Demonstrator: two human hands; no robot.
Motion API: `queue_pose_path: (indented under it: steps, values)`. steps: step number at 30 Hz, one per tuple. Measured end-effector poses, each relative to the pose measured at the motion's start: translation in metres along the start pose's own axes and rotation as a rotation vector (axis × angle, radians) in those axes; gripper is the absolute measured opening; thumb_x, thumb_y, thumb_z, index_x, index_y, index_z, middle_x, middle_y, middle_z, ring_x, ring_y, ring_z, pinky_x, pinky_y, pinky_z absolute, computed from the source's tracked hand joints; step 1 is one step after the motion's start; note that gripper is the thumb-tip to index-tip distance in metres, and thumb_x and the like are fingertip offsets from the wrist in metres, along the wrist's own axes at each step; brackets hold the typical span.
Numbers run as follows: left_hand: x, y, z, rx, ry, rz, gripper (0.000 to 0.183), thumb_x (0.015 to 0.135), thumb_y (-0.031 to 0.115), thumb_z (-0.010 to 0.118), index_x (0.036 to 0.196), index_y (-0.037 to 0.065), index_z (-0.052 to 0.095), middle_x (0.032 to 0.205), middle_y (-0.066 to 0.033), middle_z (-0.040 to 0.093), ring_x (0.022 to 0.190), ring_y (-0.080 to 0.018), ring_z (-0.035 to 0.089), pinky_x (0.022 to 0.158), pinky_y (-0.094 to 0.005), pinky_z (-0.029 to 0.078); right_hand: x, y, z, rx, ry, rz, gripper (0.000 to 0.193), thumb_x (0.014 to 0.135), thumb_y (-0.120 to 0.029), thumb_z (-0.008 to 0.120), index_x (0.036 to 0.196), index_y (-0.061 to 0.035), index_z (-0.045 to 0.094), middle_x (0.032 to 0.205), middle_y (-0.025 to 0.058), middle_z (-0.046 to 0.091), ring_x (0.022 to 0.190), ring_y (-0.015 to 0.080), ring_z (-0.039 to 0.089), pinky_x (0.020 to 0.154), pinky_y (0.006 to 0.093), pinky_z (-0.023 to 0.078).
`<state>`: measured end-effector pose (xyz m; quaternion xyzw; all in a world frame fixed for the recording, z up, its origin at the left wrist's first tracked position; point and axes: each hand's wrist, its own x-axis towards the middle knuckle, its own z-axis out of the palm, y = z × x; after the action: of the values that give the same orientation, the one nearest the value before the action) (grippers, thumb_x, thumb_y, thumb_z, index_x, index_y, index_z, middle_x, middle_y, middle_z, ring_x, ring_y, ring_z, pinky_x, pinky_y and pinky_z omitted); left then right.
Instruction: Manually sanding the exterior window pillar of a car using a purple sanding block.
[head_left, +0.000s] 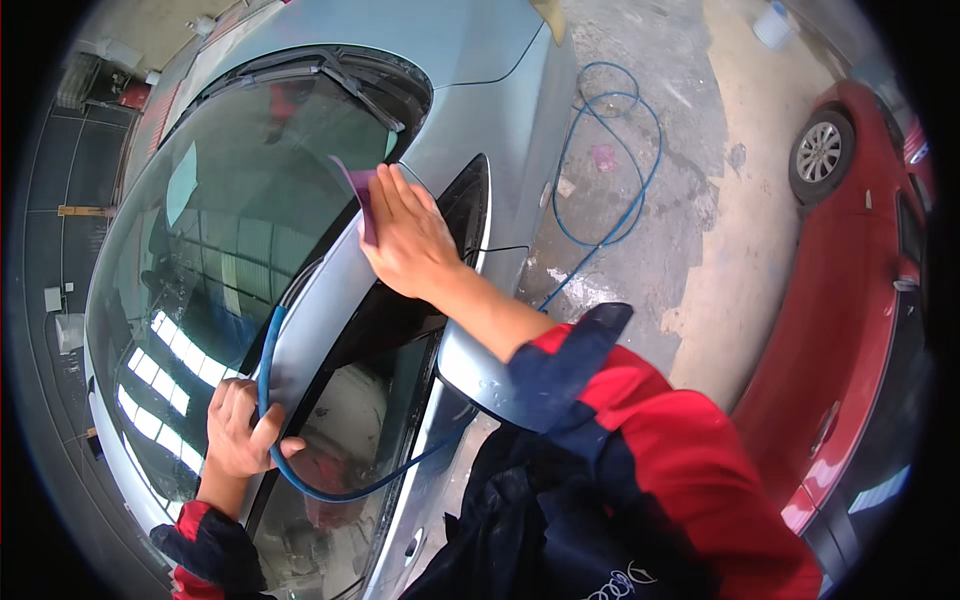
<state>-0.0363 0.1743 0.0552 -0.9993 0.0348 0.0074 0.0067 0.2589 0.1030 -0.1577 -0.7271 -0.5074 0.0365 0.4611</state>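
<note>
Under my right hand is a purple sheet of sandpaper, pressed flat on the windshield pillar of a silver-blue car. The fingers lie straight and close together, and part of the sheet bends up past them toward the glass. My left hand is at the lower part of the same pillar, its fingers curled around a blue hose. One end of the hose meets the pillar beside the windshield; the rest loops down across the side window.
The side mirror juts out below my right forearm. Blue hose loops lie on the stained concrete floor, with a pink scrap inside them. A red car stands at the right. A white bucket is at the far right.
</note>
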Motion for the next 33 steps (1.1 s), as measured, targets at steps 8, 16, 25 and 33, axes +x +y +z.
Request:
queue_pose_path:
  steps: [8,16,25,33]
  values:
    - [0.002,-0.001,0.003,-0.004,-0.031,-0.003,0.06,0.097,0.067,0.061,0.093,0.007,0.06,0.084,-0.0145,0.055,0.076,-0.0363,0.061,0.069,-0.0466,0.05,0.004,0.058,-0.017,-0.016,-0.036,-0.35,0.09,0.078,-0.019,0.075,0.154,0.0141,0.04,0.166,0.0349,0.035,0.157,0.0451,0.034,0.126,0.0516,0.03]
    - [-0.002,-0.004,0.003,-0.034,-0.07,-0.008,0.063,0.099,0.071,0.056,0.097,0.007,0.055,0.086,-0.0152,0.06,0.077,-0.0353,0.061,0.067,-0.0478,0.048,0.006,0.076,-0.03,0.009,-0.207,-0.431,0.099,0.08,-0.025,0.08,0.158,0.0139,0.034,0.17,0.0318,0.031,0.159,0.0396,0.034,0.127,0.0505,0.031]
    - [-0.006,-0.004,0.004,-0.04,-0.081,-0.033,0.063,0.099,0.07,0.056,0.094,0.007,0.058,0.092,-0.0154,0.064,0.079,-0.0341,0.063,0.067,-0.0463,0.047,-0.043,0.078,-0.055,0.336,-0.201,-0.311,0.072,0.095,-0.017,0.068,0.155,0.0105,0.041,0.165,0.0311,0.039,0.156,0.042,0.038,0.124,0.0487,0.033]
    - [0.002,-0.002,0.0,-0.041,-0.078,-0.036,0.061,0.098,0.067,0.061,0.092,0.007,0.057,0.092,-0.0161,0.064,0.078,-0.0337,0.063,0.067,-0.0457,0.049,-0.012,0.021,-0.046,0.596,0.05,0.407,0.038,0.111,-0.014,0.048,0.141,0.0079,0.054,0.124,0.0257,0.067,0.118,0.04,0.066,0.103,0.0452,0.051]
